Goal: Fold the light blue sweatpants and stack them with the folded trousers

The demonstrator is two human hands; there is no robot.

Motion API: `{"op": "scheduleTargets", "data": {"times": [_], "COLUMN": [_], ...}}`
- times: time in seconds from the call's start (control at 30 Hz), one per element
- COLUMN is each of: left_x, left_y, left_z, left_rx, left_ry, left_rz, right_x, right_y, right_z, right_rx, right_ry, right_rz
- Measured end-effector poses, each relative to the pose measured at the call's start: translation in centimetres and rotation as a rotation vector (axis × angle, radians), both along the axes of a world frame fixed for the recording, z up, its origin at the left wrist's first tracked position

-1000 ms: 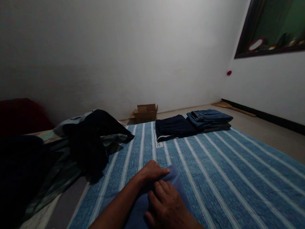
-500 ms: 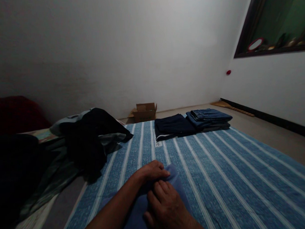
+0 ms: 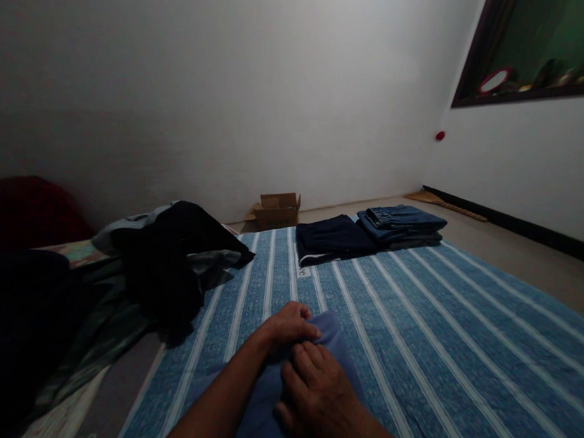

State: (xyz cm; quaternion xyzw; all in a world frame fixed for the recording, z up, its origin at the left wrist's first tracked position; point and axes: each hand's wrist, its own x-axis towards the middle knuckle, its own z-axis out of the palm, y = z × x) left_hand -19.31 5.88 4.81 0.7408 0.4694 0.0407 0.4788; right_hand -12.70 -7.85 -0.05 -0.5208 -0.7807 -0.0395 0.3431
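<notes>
A blue-violet piece of clothing [image 3: 342, 355] lies on the striped bed sheet right before me, its full shape covered by my hands and forearms. My left hand [image 3: 291, 324] is closed on its upper part, thumb pointing right. Just below and touching close by, my right hand [image 3: 315, 379] has its fingers curled into the same cloth. What kind of garment it is cannot be made out.
The blue striped sheet [image 3: 436, 326] covers the bed. Folded dark trousers [image 3: 334, 239] and a stack of folded jeans [image 3: 402, 223] lie at the far edge. Loose dark clothes [image 3: 166, 259] are heaped at left. Behind stands an open cardboard box [image 3: 277, 212].
Both hands stay on the cloth. My left hand's fingers have shifted slightly left and up off the cloth's top corner, showing a little more of it. The view has tilted a little.
</notes>
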Motion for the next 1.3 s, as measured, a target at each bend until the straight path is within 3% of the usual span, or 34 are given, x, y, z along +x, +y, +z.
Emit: {"op": "scheduleTargets", "data": {"times": [0.53, 0.77, 0.83, 0.9, 1.1, 1.3], "left_x": [-0.7, -0.8, -0.9, -1.0, -1.8, -2.4], "left_y": [0.0, 0.4, 0.6, 0.6, 0.2, 0.0], "left_z": [-1.7, -2.0, -2.1, -2.0, -0.3, 0.9], "left_rx": [-0.149, -0.145, -0.150, -0.147, -0.128, 0.012], "left_ry": [-0.280, -0.257, -0.257, -0.254, -0.166, 0.068], "left_rz": [-0.002, -0.050, -0.065, -0.075, -0.131, -0.141], "right_x": [0.5, 3.6, 5.6, 7.4, 10.2, 11.1], "right_y": [-0.5, 0.9, 2.2, 3.7, 7.0, 8.8], "right_z": [0.8, 2.0, 2.7, 3.2, 3.7, 3.8], "right_rx": [-0.104, 0.099, 0.004, -0.187, -0.750, -0.886], "right_ry": [0.033, 0.210, 0.189, 0.175, 0.329, 0.258], "right_rz": [0.026, 0.017, -0.033, -0.020, 0.270, 0.329]}}
